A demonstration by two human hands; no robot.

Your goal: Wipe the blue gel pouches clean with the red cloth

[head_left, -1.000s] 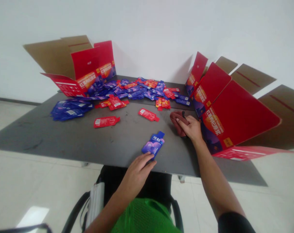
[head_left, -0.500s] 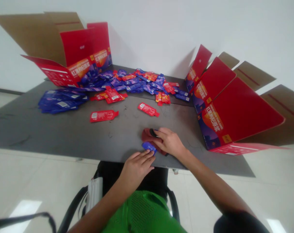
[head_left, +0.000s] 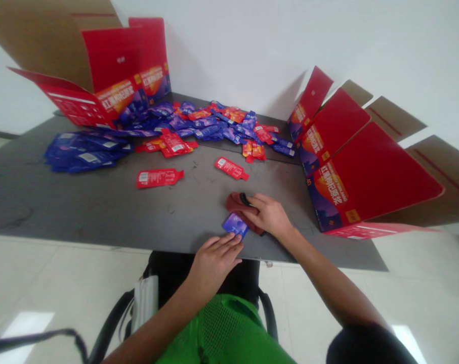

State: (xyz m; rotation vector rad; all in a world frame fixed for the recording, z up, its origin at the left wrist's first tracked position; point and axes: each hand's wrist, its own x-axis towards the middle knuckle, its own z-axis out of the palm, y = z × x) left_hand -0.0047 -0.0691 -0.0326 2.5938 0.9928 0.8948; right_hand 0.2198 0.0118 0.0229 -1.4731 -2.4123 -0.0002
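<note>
Resting on the grey desk (head_left: 81, 212), a heap of blue sachets (head_left: 85, 154) lies furthest left, with a loose red sachet (head_left: 159, 178) nearer. The left hand (head_left: 214, 263), fingers slightly spread, has its fingertips at the lower edge of a blue-purple gel sachet (head_left: 235, 225), which touches a maroon cloth (head_left: 239, 207). The right hand (head_left: 269, 217), fingers close together, presses on that cloth, not clearly gripping it, near an opened red carton (head_left: 366, 177).

Passage runs over the grey bench (head_left: 81, 212) toward the far sachet heap (head_left: 210, 124), past two loose red sachets (head_left: 159, 178); a red carton (head_left: 369, 172) walls the right side, another (head_left: 119, 55) the far left.
</note>
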